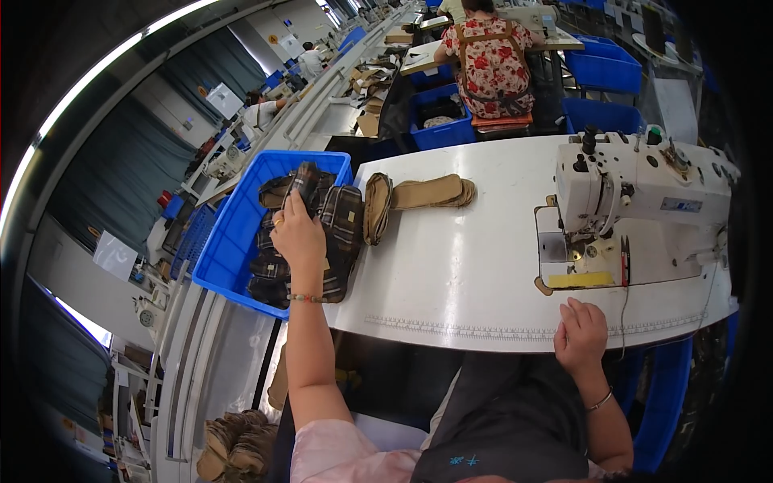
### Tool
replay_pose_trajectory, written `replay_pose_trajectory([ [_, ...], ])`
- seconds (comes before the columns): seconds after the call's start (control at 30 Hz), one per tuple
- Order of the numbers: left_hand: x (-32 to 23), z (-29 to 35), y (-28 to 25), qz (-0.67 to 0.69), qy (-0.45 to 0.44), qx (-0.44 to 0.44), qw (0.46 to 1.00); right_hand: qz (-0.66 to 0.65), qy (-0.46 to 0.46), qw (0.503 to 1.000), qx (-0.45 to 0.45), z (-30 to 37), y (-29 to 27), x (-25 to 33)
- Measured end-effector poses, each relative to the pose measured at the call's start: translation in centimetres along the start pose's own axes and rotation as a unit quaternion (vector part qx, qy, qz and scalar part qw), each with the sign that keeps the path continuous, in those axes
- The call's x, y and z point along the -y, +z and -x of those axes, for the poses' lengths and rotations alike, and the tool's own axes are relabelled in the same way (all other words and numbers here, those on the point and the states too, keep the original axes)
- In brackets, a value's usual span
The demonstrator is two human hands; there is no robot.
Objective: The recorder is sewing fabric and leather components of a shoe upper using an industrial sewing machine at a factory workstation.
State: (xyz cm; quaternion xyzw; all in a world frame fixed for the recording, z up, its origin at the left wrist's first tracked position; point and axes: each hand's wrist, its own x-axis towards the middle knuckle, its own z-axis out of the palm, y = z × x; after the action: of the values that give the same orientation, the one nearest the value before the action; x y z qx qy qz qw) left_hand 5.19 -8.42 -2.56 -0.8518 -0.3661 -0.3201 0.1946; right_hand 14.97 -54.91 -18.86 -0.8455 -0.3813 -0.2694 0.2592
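My left hand (299, 240) reaches over a blue plastic bin (211, 256) at the edge of the white sewing table (451, 266). Its fingers are closed on a dark plaid shoe upper (306, 174) above the pile. More plaid uppers (345, 216) fill the bin and bulge over its right side. Beside the bin lie a bundle of tan sole-shaped pieces (377, 211) standing on edge and a flat stack of the same pieces (427, 193). My right hand (581, 334) rests at the table's front edge, fingers loosely bent and holding nothing.
A white sewing machine (644, 189) stands at the right, with red-handled tweezers (625, 262) and a yellow strip (580, 280) by its base. A ruler strip (499, 330) runs along the front edge. Another person (495, 68) sits ahead among blue bins. Tan bundles (237, 443) lie low at left.
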Motion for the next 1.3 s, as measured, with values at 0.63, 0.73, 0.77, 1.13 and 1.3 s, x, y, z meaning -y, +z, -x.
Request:
replay_pose_trajectory([
  [0.63,-6.7,4.0,8.6,0.085,0.136,0.142,0.977,0.005,-0.005,1.000,-0.001,-0.1,-0.2,0.3],
  [0.73,-5.7,3.1,9.7,0.065,0.089,0.190,0.976,0.005,-0.012,1.000,0.000,-0.3,0.2,0.1],
  [0.77,-5.9,3.2,8.8,0.094,0.066,0.128,0.985,0.007,-0.009,1.000,0.003,-0.1,0.1,0.1],
  [1.13,-0.5,11.8,1.5,0.331,-0.024,0.109,0.937,0.007,-0.005,1.000,0.013,-0.3,-0.2,0.2],
  [1.3,-2.4,13.2,1.3,0.055,0.041,0.073,0.995,0.010,-0.001,1.000,0.018,-0.3,-0.2,0.1],
])
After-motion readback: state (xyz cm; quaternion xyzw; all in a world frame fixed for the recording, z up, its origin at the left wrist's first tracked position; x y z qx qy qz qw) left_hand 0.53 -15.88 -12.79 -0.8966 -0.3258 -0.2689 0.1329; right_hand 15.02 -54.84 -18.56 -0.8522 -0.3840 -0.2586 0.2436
